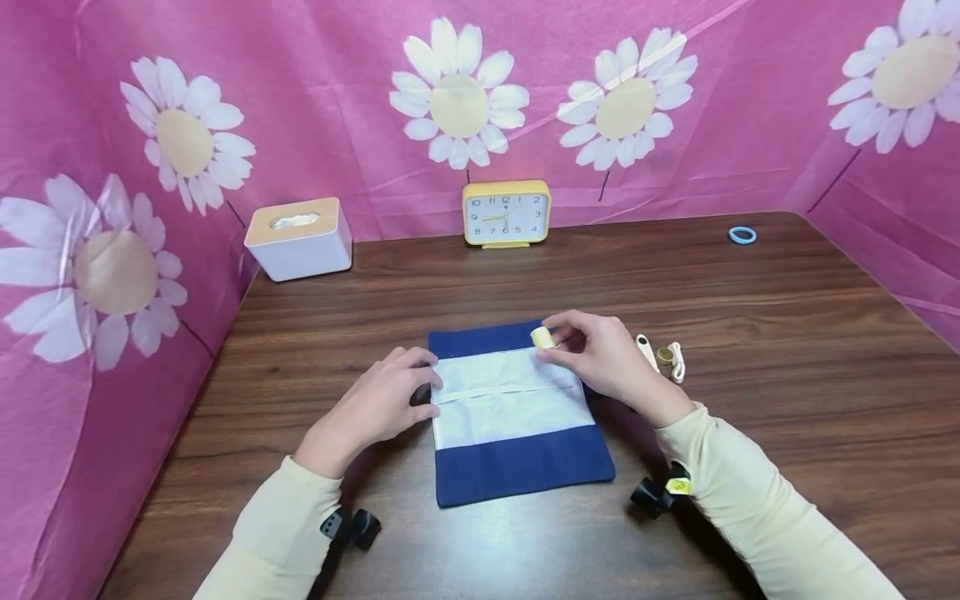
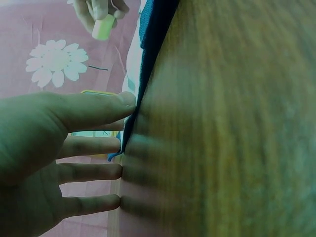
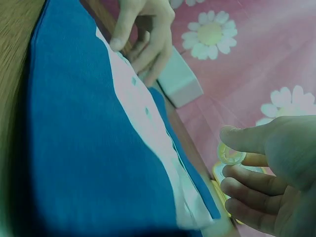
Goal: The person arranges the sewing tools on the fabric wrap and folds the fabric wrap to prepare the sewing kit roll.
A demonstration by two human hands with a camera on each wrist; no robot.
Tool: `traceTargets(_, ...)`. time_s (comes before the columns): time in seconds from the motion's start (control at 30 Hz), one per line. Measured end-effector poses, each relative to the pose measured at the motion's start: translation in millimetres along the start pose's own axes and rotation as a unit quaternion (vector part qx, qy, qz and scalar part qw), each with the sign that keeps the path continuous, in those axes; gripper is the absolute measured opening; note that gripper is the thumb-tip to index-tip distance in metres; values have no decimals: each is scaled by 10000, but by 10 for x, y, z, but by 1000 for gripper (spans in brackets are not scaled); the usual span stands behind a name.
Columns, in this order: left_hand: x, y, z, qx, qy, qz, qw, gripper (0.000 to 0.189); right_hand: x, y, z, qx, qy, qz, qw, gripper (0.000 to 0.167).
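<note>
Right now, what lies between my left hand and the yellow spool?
The navy-and-white cloth lies between your left hand and the yellow spool, as the head view shows.

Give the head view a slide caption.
Right fingers hold a yellow spool above a banded cloth; left fingers touch its edge.

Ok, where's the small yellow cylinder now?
In the head view, the small yellow cylinder is pinched in the right hand, above the far right part of the cloth.

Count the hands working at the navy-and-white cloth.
2: the left hand at the left edge of the cloth, the right hand pinching a small yellow cylinder near the cloth's far right corner.
</note>
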State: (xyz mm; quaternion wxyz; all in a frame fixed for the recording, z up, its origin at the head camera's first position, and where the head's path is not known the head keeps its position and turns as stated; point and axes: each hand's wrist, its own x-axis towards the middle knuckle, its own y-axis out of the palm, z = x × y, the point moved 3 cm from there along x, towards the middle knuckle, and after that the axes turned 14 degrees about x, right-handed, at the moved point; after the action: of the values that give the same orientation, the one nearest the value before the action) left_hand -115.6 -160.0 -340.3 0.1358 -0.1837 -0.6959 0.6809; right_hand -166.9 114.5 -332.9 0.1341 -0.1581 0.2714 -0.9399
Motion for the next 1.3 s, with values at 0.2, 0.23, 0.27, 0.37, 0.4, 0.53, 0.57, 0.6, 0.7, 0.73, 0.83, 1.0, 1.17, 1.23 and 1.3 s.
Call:
traceTargets(0.2, 13, 6, -1, -19, -36, 14, 10000, 34, 95, 202, 82, 118, 25, 95, 9999, 35)
traceTargets(0.23, 16, 7, -1, -22, -47, 29, 10000, 35, 107, 237, 96, 138, 32, 113, 9998, 35)
traceTargets(0.27, 19, 8, -2, -21, -59, 47, 10000, 35, 118, 272, 111, 160, 46, 142, 9998, 35)
traceTargets(0.37, 30, 10, -3, -28, -104, 108, 9999, 36, 145, 372, 161, 215, 101, 245, 9994, 34)
traceTargets(0.4, 33, 11, -2, -26, -118, 125, 9998, 36, 153, 404, 174, 236, 116, 291, 9992, 34)
traceTargets(0.53, 45, 14, 1, -21, -133, 162, 9998, 37, 174, 535, 208, 265, 191, 483, 9983, 33)
traceTargets(0.57, 47, 14, 1, -15, -124, 159, 9998, 37, 178, 567, 211, 271, 205, 525, 9980, 34)
traceTargets(0.6, 50, 15, 0, -14, -112, 157, 9998, 38, 181, 597, 212, 285, 235, 570, 9977, 34)
traceTargets(0.7, 56, 14, 0, -30, -92, 169, 9998, 38, 189, 683, 218, 322, 330, 683, 9966, 35)
traceTargets(0.73, 58, 13, -1, -34, -90, 173, 9998, 38, 192, 707, 224, 357, 359, 719, 9961, 36)
traceTargets(0.83, 60, 8, -2, -49, -99, 187, 9998, 39, 201, 776, 233, 442, 400, 783, 9951, 37)
traceTargets(1.0, 55, 6, -5, -49, -100, 167, 9998, 38, 210, 876, 238, 587, 373, 848, 9940, 35)
traceTargets(1.17, 39, 9, -2, -76, -100, 113, 9999, 37, 217, 962, 235, 680, 418, 851, 9932, 34)
traceTargets(1.23, 33, 9, 1, -69, -94, 85, 9999, 36, 220, 987, 231, 725, 441, 825, 9930, 34)
traceTargets(1.3, 27, 10, 6, -50, -94, 65, 9999, 36, 219, 1004, 228, 757, 436, 797, 9930, 34)
